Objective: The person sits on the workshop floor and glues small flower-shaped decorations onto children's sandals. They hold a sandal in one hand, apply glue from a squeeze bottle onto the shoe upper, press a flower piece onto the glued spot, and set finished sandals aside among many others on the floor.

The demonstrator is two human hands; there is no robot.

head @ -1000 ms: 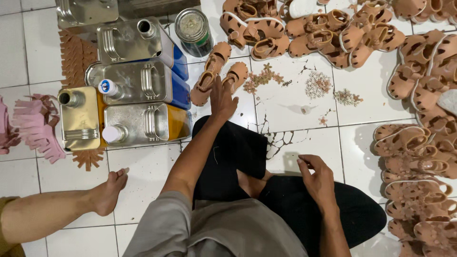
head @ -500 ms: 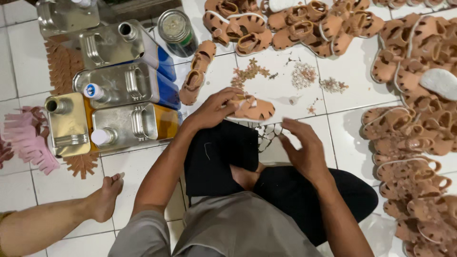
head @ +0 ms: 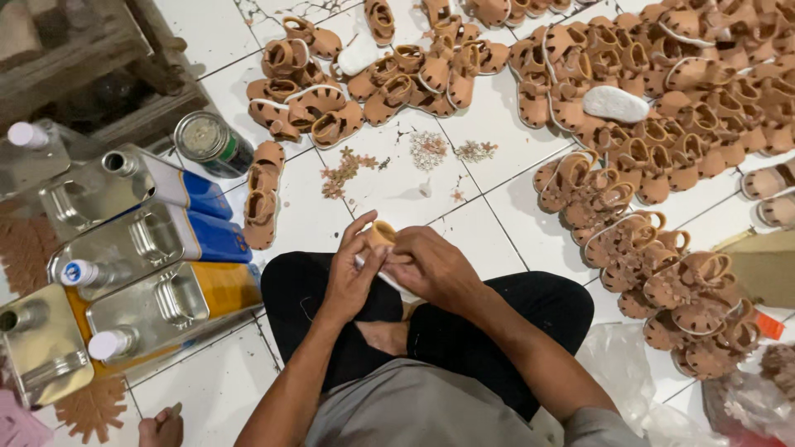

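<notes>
I sit cross-legged on a white tiled floor. Both my hands meet above my lap around one small tan sandal (head: pixel 383 234). My left hand (head: pixel 352 269) pinches its near side with fingers and thumb. My right hand (head: pixel 432 266) wraps the other side and covers most of the sole. A lone tan sandal (head: pixel 260 204) lies on the floor to the left of my hands.
Heaps of small tan sandals lie at the back (head: pixel 373 70) and along the right (head: pixel 662 248). Several metal cans (head: pixel 149 248) and a round tin (head: pixel 209 142) stand at the left. Small flower-shaped trims (head: pixel 426 149) are scattered ahead. Another person's foot (head: pixel 161 429) shows at bottom left.
My left hand reached out to the floor, took a sandal and brought it back to my lap. My right hand rose to join it. The view shifted right.
</notes>
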